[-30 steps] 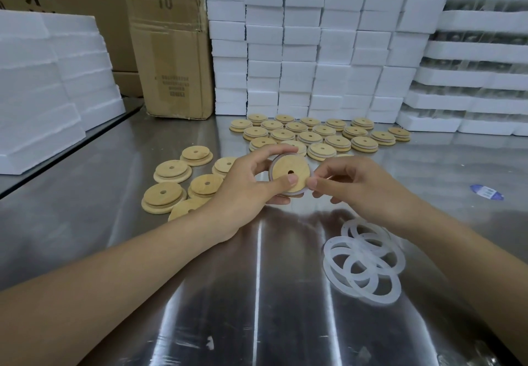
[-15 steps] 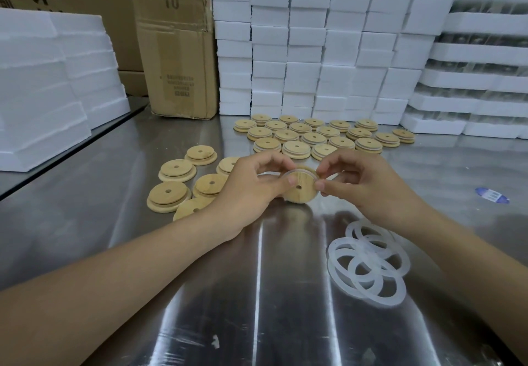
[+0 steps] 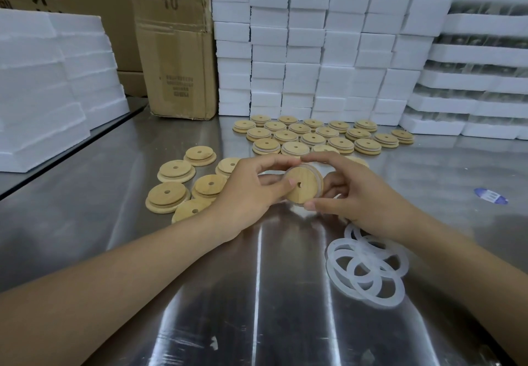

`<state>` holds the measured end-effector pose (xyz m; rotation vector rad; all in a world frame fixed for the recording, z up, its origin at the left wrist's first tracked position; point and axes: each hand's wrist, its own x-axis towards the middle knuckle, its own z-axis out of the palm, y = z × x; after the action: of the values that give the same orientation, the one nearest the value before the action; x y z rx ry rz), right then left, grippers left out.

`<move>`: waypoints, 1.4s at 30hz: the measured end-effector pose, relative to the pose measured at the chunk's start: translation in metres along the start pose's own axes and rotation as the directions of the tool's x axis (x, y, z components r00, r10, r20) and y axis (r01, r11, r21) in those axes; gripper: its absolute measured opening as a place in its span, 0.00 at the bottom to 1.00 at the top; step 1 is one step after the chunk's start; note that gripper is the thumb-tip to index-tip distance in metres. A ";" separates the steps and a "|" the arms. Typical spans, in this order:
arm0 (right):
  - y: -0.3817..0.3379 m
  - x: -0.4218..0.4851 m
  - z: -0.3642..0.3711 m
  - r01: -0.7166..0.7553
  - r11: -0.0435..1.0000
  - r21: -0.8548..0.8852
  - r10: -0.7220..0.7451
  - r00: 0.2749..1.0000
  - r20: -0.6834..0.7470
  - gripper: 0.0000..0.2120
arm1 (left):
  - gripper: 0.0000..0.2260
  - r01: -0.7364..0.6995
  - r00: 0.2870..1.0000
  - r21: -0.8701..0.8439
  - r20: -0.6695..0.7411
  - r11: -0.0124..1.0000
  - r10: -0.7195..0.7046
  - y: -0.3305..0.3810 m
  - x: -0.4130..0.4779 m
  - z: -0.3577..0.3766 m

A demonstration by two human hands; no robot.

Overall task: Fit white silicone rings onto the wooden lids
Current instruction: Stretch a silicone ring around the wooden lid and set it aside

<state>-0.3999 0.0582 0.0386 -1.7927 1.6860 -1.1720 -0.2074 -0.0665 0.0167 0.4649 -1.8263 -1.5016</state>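
Foam blocks behind steel table

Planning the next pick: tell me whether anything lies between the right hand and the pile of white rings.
Nothing visible does. The right hand grips the wooden lid together with the left hand. The ring pile lies beside its wrist on the steel table.

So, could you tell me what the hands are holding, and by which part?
One wooden lid, pinched at its rim by the left hand and right hand.
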 end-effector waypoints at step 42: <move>0.003 0.001 -0.015 -0.291 0.898 -0.329 0.243 0.953 -0.180 0.27 | 0.11 -0.149 0.987 0.513 0.124 0.845 0.100 -0.008 -0.001 0.002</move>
<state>-0.4138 0.0602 0.0454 -1.6265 2.2600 -0.9319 -0.2095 -0.0661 0.0088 0.5227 -2.2953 -0.9346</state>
